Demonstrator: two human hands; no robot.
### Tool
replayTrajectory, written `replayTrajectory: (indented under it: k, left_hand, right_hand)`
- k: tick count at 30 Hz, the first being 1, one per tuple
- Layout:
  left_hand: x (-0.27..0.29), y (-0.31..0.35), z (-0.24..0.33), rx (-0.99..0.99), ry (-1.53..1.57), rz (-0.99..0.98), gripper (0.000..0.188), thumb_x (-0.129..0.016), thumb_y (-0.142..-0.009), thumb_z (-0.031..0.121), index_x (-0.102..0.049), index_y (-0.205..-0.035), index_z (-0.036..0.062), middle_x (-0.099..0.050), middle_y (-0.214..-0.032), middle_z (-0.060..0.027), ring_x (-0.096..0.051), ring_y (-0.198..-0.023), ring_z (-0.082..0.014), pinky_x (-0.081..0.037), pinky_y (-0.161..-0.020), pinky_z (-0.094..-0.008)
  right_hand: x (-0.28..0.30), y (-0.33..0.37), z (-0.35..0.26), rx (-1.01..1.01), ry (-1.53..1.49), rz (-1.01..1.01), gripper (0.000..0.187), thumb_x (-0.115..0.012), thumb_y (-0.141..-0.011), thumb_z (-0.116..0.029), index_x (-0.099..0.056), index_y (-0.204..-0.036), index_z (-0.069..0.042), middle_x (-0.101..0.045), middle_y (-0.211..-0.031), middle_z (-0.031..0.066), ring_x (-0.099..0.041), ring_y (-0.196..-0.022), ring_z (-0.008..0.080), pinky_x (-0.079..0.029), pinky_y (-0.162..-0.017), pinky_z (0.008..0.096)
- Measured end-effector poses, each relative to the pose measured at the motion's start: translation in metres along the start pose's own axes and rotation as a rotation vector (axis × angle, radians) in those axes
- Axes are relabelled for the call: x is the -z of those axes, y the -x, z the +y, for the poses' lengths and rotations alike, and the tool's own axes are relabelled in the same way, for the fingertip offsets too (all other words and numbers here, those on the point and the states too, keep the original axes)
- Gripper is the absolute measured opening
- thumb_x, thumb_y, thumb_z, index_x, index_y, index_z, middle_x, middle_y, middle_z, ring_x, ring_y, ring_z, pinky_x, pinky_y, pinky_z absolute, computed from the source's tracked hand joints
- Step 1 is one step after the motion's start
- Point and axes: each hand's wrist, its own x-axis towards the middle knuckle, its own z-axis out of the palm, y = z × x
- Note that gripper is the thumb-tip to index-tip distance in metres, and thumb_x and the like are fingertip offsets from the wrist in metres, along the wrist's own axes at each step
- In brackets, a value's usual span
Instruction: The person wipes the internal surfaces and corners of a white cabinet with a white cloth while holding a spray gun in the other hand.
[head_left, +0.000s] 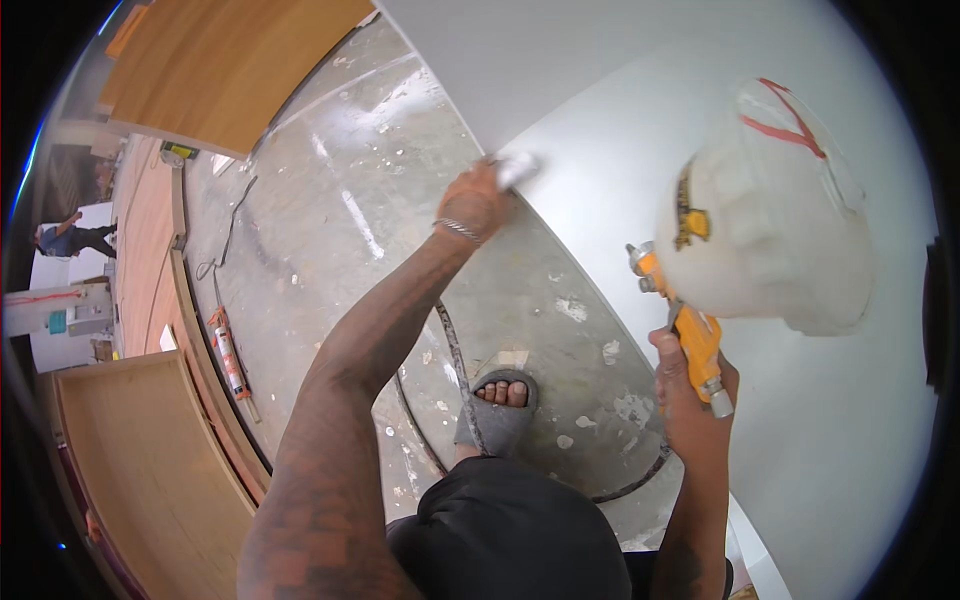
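Note:
My right hand [690, 385] is wrapped round the handle of a yellow spray gun [697, 345]. On the gun sits a large translucent white cup [765, 240], with a red strip near its far end. My left hand [476, 202], a bracelet on its wrist, reaches forward to the edge of a big white panel [610, 150]. Its fingers close on a crumpled white cloth or wad [519, 168], blurred by motion, which lies against the panel's edge. The spray gun is held over the panel's right part.
A dark hose [455, 350] runs over the paint-spotted concrete floor [330, 290] beside my slippered foot [500, 405]. Leftward lie a caulking gun [230, 355], a wooden drawer-like box [150, 460] and long boards [150, 230]. A wooden panel [230, 60] stands far left. Another person [75, 238] is in the distance.

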Motion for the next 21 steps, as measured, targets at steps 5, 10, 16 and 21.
replayTrajectory:
  k: [5, 10, 16, 21]
  left_hand:
    - [0.061, 0.02, 0.002, 0.322, 0.133, 0.145, 0.029, -0.062, -0.087, 0.004, -0.061, -0.117, 0.0004, -0.063, -0.119, -0.0235, -0.067, -0.091, -0.0336, -0.055, -0.08, -0.0455]
    - [0.083, -0.037, 0.07, -0.513, 0.062, 0.468, 0.057, -0.067, -0.074, -0.005, -0.057, -0.13, 0.0029, -0.059, -0.134, -0.0126, -0.057, -0.121, -0.0323, -0.046, -0.104, -0.0431]
    - [-0.032, -0.024, 0.049, -0.234, -0.017, 0.028, 0.056, -0.056, -0.098, 0.036, -0.048, -0.147, 0.0096, -0.037, -0.16, -0.0137, -0.033, -0.147, -0.0364, -0.029, -0.12, -0.0483]
    - [-0.016, -0.008, 0.076, -0.478, -0.12, -0.214, 0.054, -0.048, -0.102, 0.043, -0.044, -0.152, 0.0237, -0.026, -0.166, -0.0075, -0.02, -0.153, -0.036, -0.015, -0.124, -0.0554]
  right_hand:
    - [0.005, 0.005, 0.008, 0.123, 0.061, 0.001, 0.032, -0.07, -0.097, -0.034, -0.069, -0.104, -0.002, -0.058, -0.071, -0.0017, -0.05, -0.058, 0.0068, -0.041, -0.055, 0.0239]
    - [0.006, 0.017, -0.006, 0.027, 0.015, 0.021, 0.029, -0.07, -0.097, -0.026, -0.067, -0.103, 0.002, -0.064, -0.08, 0.0046, -0.057, -0.072, 0.0141, -0.045, -0.069, 0.0296]
    - [0.014, 0.013, -0.002, 0.019, -0.066, 0.11, 0.032, -0.07, -0.097, -0.03, -0.065, -0.102, 0.001, -0.059, -0.075, 0.0011, -0.051, -0.062, 0.0086, -0.042, -0.058, 0.0238]
    - [0.024, 0.0, -0.001, -0.104, -0.047, 0.186, 0.036, -0.07, -0.097, -0.034, -0.066, -0.102, 0.001, -0.057, -0.07, 0.0006, -0.05, -0.057, 0.0078, -0.041, -0.053, 0.0248]
